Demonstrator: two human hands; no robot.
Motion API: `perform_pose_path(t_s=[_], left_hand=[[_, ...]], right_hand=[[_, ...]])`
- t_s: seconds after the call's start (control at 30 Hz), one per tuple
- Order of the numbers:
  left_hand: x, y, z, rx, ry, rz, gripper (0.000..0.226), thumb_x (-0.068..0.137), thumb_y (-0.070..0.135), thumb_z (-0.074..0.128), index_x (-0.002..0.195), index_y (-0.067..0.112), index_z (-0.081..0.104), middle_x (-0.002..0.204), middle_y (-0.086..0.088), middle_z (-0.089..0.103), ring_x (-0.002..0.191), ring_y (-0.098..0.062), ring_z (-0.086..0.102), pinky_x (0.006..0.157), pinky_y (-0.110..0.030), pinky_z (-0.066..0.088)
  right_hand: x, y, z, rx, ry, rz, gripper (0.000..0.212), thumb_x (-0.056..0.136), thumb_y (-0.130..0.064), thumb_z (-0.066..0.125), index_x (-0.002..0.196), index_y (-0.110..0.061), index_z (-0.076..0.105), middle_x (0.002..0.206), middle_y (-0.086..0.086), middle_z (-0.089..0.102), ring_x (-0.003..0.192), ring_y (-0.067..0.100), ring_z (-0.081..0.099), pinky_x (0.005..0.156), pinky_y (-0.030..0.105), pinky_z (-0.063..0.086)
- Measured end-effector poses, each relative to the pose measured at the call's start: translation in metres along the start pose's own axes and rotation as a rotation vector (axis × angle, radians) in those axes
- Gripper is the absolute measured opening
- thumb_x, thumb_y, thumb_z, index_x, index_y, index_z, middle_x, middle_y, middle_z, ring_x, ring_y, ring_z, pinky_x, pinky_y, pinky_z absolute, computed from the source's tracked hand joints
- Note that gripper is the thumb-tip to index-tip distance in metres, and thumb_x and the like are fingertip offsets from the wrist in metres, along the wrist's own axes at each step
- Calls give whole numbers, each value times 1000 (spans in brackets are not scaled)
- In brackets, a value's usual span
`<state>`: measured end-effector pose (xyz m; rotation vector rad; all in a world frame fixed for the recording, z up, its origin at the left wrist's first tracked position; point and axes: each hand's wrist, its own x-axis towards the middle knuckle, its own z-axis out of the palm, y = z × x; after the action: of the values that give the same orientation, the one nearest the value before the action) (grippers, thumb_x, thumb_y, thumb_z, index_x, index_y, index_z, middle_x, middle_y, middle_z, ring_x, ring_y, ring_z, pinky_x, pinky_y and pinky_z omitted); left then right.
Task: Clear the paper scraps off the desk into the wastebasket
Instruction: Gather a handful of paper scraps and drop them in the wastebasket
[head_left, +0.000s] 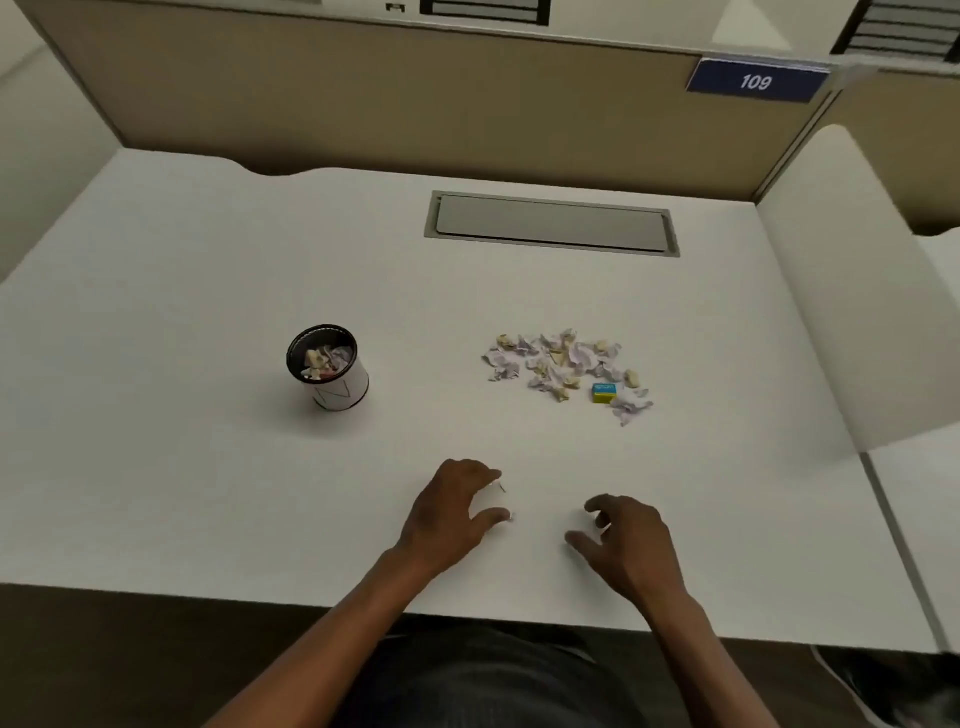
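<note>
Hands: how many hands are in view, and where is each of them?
2. The left hand is over the near desk edge, nearer the wastebasket. The right hand is beside it, below the paper scraps. Both look empty.

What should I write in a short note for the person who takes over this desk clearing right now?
Left hand: open, empty, low over the desk near its front edge.
Right hand: open, empty, beside the left.
Wastebasket: upright, to the left, some scraps already inside.
Paper scraps: a loose pile still on the desk, right of centre.
Blue and yellow block: at the pile's right edge, probably not paper; leave it.
Done: part of the scraps binned. Left: the whole pile.
</note>
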<state>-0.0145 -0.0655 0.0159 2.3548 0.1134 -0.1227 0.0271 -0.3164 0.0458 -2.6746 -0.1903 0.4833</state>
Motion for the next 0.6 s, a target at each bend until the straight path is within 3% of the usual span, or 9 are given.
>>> perform_pose_path(t_s=[0.17, 0.37, 0.6], left_hand=[[10, 13, 12, 71, -61, -12, 60, 83, 42, 75, 137, 22, 58, 124, 9, 54, 115, -9, 48, 90, -18, 41], [13, 19, 22, 69, -7, -15, 33, 89, 25, 71, 122, 20, 70, 110, 10, 58, 103, -8, 55, 84, -17, 41], [1, 31, 44, 138, 59, 96, 28, 94, 9, 61, 120, 12, 71, 107, 0, 64, 102, -18, 59, 83, -28, 52]], right_hand=[[-3, -7, 17, 10, 55, -38, 21, 88, -30, 66, 105, -21, 72, 99, -1, 68, 89, 19, 64, 72, 24, 42], [5, -2, 12, 91, 65, -101, 16, 88, -22, 61, 94, -22, 76, 92, -4, 73, 83, 16, 66, 73, 26, 51], [58, 35, -38, 265, 380, -24, 12, 81, -9, 66, 90, -14, 72, 90, 5, 72, 80, 20, 67, 78, 35, 54]])
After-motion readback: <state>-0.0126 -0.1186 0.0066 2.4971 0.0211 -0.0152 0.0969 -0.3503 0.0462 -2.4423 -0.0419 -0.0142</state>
